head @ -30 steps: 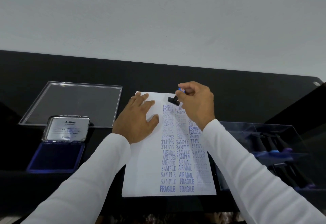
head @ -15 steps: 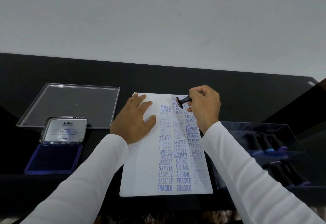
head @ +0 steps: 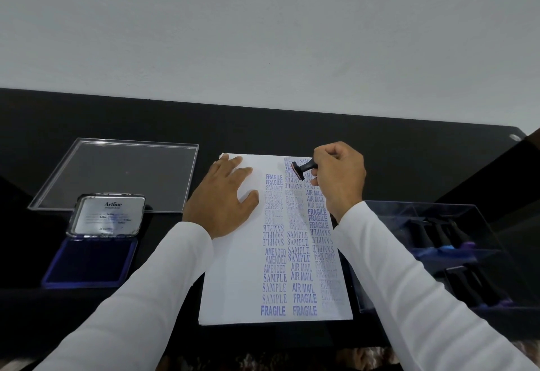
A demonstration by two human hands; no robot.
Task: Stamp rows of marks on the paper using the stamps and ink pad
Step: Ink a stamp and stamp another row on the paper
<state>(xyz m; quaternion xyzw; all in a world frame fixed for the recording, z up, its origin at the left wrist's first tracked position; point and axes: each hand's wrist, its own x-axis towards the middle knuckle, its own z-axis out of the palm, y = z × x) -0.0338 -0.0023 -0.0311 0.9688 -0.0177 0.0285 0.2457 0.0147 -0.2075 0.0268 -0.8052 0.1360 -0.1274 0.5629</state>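
Black glossy desk point(head: 292, 133) against plain white wall point(head: 263, 25). Paper point(head: 233, 283) lies center, long axis running away from the person, 3 columns of blue stamped words on its R half: FRAGILE, FAX OUT, EXPRESS, SAMPLE, AMENDED, AIR MAIL; a few SAMPLE marks read upside down, some faint ones illegible. L hand point(head: 222, 204) flat on the paper's upper L part, fingers straight and spread, pressing it down. R hand point(head: 340, 177) over the paper's top R corner, fingers curled round the handle of 1 black stamp point(head: 302, 169); stamp lifted off the sheet and tilted, long axis roughly sideways, reddish face turned L toward the L hand. Ink pad point(head: 87, 262) at L of desk, well apart from paper, open w/ blue pad showing, metal lid point(head: 108, 215) propped up, "Artline" readable, smaller print too blurry. 1 clear acrylic sheet point(head: 117, 171) behind the pad. Clear case point(head: 438, 253) at R holds several more dark stamps; count unclear. White sleeves on both arms.
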